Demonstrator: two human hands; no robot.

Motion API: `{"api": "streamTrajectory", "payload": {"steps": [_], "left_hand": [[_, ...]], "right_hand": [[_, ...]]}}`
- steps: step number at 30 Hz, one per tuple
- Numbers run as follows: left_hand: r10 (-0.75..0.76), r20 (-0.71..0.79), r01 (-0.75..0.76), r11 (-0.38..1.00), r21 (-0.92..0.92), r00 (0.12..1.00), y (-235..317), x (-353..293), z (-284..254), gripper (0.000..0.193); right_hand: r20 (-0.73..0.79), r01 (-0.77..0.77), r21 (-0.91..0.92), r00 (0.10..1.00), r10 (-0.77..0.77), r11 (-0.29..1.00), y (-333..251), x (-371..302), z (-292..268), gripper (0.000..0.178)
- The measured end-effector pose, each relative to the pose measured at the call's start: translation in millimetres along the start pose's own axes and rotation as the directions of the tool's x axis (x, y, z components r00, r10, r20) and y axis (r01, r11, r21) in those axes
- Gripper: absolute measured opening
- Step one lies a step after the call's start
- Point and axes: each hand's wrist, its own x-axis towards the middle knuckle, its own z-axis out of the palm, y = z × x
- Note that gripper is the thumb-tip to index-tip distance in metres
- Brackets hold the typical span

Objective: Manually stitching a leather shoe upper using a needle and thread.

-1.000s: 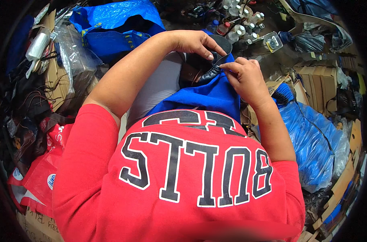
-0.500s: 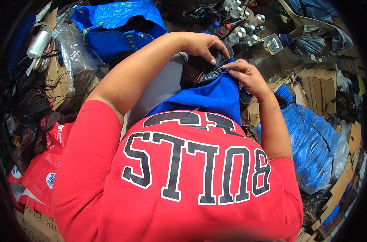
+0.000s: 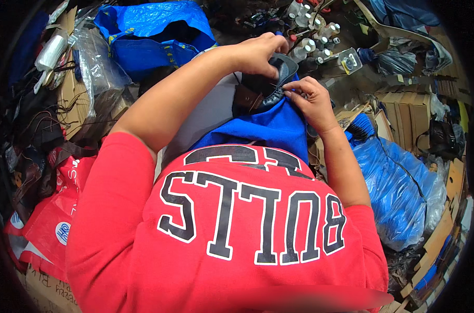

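Observation:
A black leather item that looks like a shoe (image 3: 275, 99), with a gathered edge and a grey-black sole-like flap (image 3: 289, 67), rests on my lap over a blue cloth (image 3: 263, 122). A brown patch (image 3: 245, 99) shows on its left side. My left hand (image 3: 263, 55) is at its far end, thumb pressed on the dark leather and fingers curled over the far side, tips partly hidden. At the right edge of the item, my right hand (image 3: 312, 101) pinches with thumb and forefinger; what lies between them is too small to make out.
Several plastic bottles (image 3: 310, 47) stand ahead to the right. A blue bag (image 3: 153, 36) gapes at the far left. Cardboard (image 3: 403, 112) and a blue plastic-wrapped bundle (image 3: 390, 193) lie to the right, and a red bag (image 3: 49, 219) to the left.
My left hand has lifted slightly away from the item's upper edge, and the flap has tilted into fuller view. My right hand has shifted a little left, still pinching.

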Motion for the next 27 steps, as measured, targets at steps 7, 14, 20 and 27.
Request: {"api": "streamTrajectory", "payload": {"steps": [7,14,20,27], "left_hand": [[-0.161,-0.126,0.162,0.987,-0.007,0.979,25.6,-63.9,-6.8,0.046],[0.003,-0.26,0.087,0.938,0.335,0.966,26.8,-87.1,15.2,0.013],[0.068,-0.32,0.022,0.963,0.267,0.945,27.7,-83.8,15.7,0.013],[0.123,-0.31,-0.084,0.987,0.136,0.943,14.0,-72.8,16.3,0.022]], "right_hand": [[-0.037,0.135,-0.206,0.989,-0.145,0.969,-12.4,-17.2,4.0,0.02],[-0.086,0.169,-0.38,0.973,-0.217,0.909,-15.9,-26.6,15.7,0.028],[0.065,-0.126,-0.014,0.99,0.127,0.992,-5.1,-17.3,-2.6,0.028],[0.165,-0.091,0.067,0.983,0.079,0.994,10.7,-2.5,-7.7,0.029]]}}
